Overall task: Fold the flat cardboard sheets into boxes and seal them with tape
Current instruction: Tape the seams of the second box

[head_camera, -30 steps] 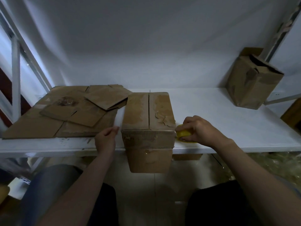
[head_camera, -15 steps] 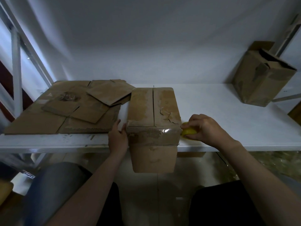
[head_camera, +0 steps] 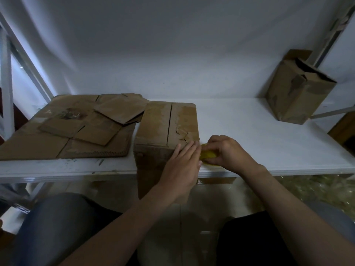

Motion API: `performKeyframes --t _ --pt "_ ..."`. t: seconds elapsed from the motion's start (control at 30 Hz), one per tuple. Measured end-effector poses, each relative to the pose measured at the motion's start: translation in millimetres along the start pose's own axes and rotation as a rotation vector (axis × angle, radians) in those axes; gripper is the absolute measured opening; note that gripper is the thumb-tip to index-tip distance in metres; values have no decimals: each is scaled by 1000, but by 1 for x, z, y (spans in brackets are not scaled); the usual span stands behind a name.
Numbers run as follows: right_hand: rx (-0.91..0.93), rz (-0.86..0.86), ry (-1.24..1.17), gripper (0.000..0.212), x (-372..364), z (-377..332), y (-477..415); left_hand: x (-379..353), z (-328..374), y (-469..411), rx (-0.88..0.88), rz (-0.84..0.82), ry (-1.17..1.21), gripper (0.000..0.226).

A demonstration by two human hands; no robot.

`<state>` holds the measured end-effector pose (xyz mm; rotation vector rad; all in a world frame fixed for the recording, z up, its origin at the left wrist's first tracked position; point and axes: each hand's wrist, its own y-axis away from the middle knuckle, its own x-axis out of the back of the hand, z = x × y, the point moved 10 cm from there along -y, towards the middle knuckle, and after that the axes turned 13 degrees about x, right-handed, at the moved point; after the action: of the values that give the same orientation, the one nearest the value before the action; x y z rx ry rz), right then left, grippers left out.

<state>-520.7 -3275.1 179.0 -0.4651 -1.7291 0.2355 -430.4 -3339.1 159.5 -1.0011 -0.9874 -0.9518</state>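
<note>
We've got the folded box (head_camera: 166,129) on the white shelf (head_camera: 269,143), near end hanging past the front edge toward us. Long axis runs away from us toward the wall; top seam follows the same line, flaps shut.

Left hand (head_camera: 181,166) lies flat and open on the near right corner of the box, fingers (head_camera: 187,150) spread over the top edge, gripping nothing, just pressing. Right hand (head_camera: 228,153) sits just right of those fingers, curled closed around the yellow tape roll (head_camera: 208,155), touching the box's right side.

Risks, as we judge it: the overhanging box could tip off if the left hand presses down too hard; tape may wrinkle or lift over the torn, peeling top surface just beyond the left fingertips.

Flat cardboard sheets (head_camera: 73,129) are stacked well left of the left hand; an open box (head_camera: 295,93) stands far right.
</note>
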Motion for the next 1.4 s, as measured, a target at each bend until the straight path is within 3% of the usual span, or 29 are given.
performKeyframes --t 0.27,0.57,0.9,1.07,1.13,1.27,1.4 --pt "-25 -11 -26 37 -1 0 -3 -11 -20 -7 23 -107 -194 71" --pt "-81 -48 -50 40 -2 3 -5 4 -112 -18 271 -233 -253 89" --pt "-104 -52 -56 43 -5 6 -6 15 -186 -37 519 -181 75 80" --pt "-108 -103 -74 43 -9 8 1 19 -182 -40 455 -67 -207 84" --pt "-151 -137 -66 54 -10 4 0 20 -174 -41 362 -57 -261 96" --pt "-210 -196 93 70 -15 -8 -19 14 -172 -42 301 -111 -301 129" --pt "-159 -233 187 73 -33 -27 -57 12 -172 -44 307 -125 -248 129"
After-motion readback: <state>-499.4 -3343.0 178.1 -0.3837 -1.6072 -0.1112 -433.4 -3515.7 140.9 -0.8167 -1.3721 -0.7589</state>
